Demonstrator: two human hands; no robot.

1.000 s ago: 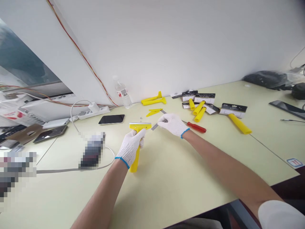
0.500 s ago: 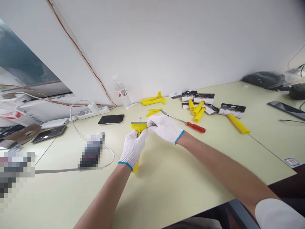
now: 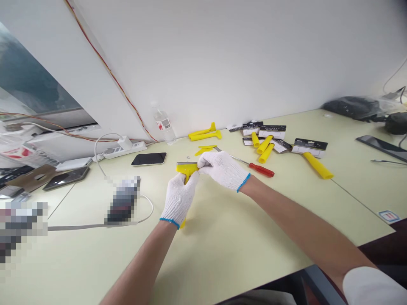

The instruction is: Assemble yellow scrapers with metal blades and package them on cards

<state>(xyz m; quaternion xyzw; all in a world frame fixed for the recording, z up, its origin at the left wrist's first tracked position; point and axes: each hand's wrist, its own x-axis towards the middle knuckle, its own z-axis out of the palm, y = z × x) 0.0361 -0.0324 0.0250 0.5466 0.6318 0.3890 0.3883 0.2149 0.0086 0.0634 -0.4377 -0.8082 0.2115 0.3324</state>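
Drawn together since the earlier frame, the left hand clamps the yellow scraper by its handle while the right hand pinches its head, above the tabletop, near a red-handled screwdriver.

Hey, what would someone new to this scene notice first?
The left hand and right hand, both in white knit gloves with blue cuffs, meet at the centre around a yellow plastic scraper, above a pale desk. Further right, bright yellow plastic handles lie scattered, and a red-handled screwdriver lies just beyond the right hand.
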